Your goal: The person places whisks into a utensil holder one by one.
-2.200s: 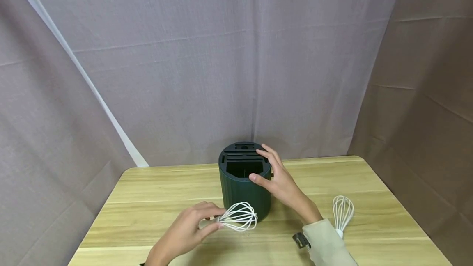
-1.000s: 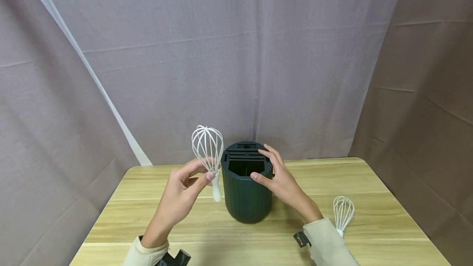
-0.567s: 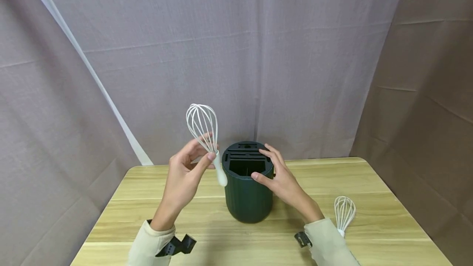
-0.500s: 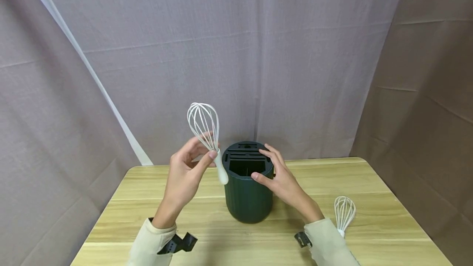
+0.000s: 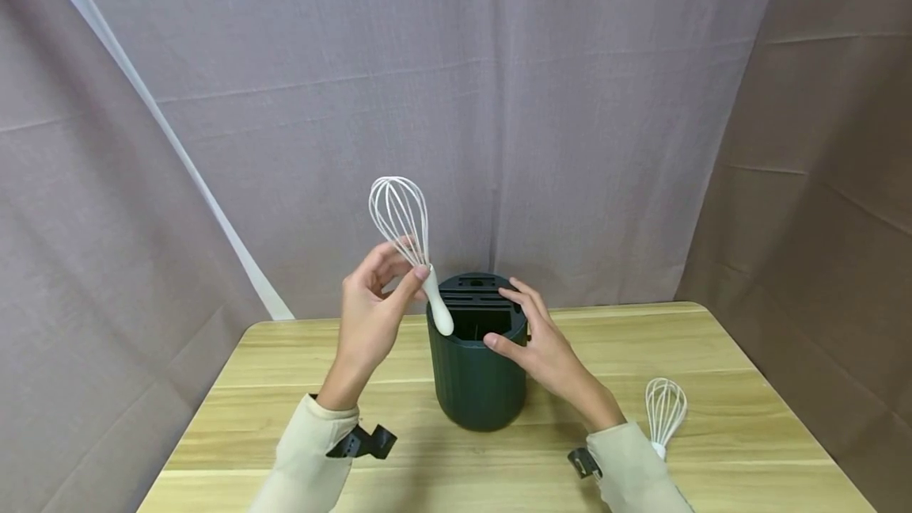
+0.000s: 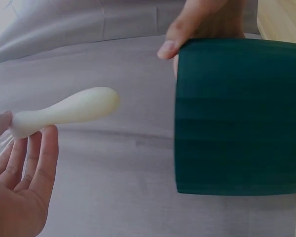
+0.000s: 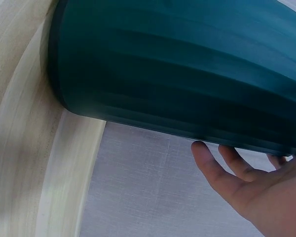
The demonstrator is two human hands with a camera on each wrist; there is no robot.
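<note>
Whisk (image 5: 408, 237) near upright, handle down, wires up, tilted left

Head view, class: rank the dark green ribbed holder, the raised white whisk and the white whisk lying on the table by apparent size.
1. Dark green ribbed holder.
2. Raised white whisk, pinched by the left hand.
3. White whisk lying on the wooden table, partly hidden by a sleeve; the two whisks may really match.

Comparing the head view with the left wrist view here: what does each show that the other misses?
Only the head view shows the wire loops of the held whisk, the slotted top of the green holder, the second whisk lying on the table, and the whole right hand. Only the left wrist view shows the left hand's palm side up close. Both show the whisk's white handle, the holder's ribbed wall and right-hand fingers at its rim.
</note>
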